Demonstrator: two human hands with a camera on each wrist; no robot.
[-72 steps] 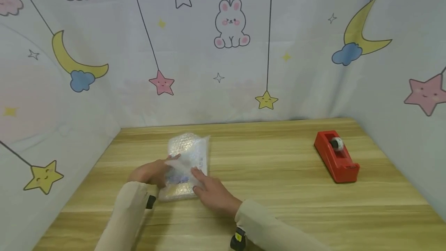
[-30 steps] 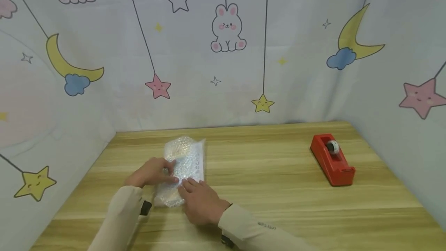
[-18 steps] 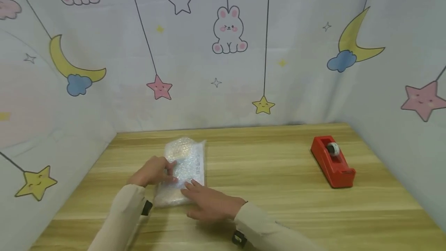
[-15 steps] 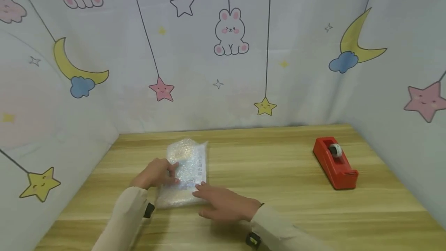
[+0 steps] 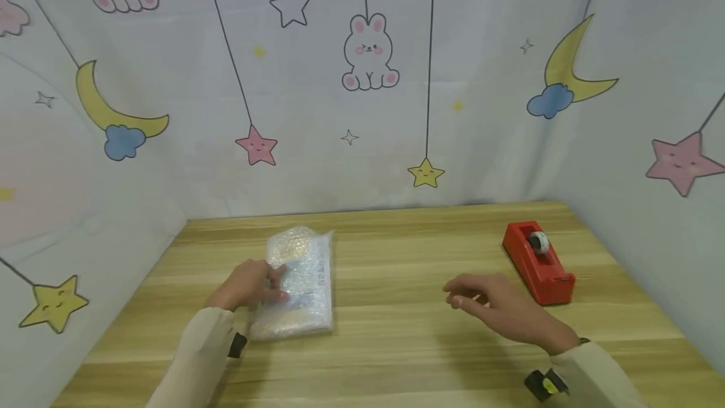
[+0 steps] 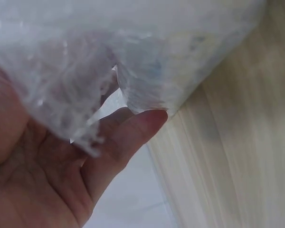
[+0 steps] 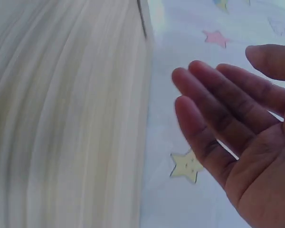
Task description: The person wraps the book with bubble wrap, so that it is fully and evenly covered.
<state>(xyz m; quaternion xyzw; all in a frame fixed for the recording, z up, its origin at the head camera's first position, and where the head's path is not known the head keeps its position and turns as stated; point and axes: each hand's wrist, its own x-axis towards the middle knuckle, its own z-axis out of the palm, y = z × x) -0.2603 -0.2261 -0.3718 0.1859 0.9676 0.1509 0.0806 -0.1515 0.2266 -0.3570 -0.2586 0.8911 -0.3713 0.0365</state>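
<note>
A flat white item with printed lettering, wrapped in clear bubble wrap [image 5: 303,269], lies on the left part of the table. My left hand [image 5: 246,285] holds the wrap at its left side, thumb and index finger spread over the top. In the left wrist view, a loose edge of bubble wrap [image 6: 61,90] hangs over the palm, and bent fingers [image 6: 133,133] touch the wrapped item's edge. My right hand [image 5: 504,310] is above the table, nothing in it, its fingers loosely bent. It is nearest to a red tape dispenser [image 5: 538,263] holding a roll of tape [image 5: 540,242].
The wood-grain table [image 5: 385,257] reaches back to a white curtain [image 5: 317,87] printed with stars, moons and rabbits. The same cloth closes in the left and right sides. A small black wrist camera [image 5: 545,385] sits under the right sleeve.
My right hand has left the bubble wrap and moved right, toward the tape dispenser. Earlier, both hands folded a flap of wrap down over the item. My left hand stays on it.
</note>
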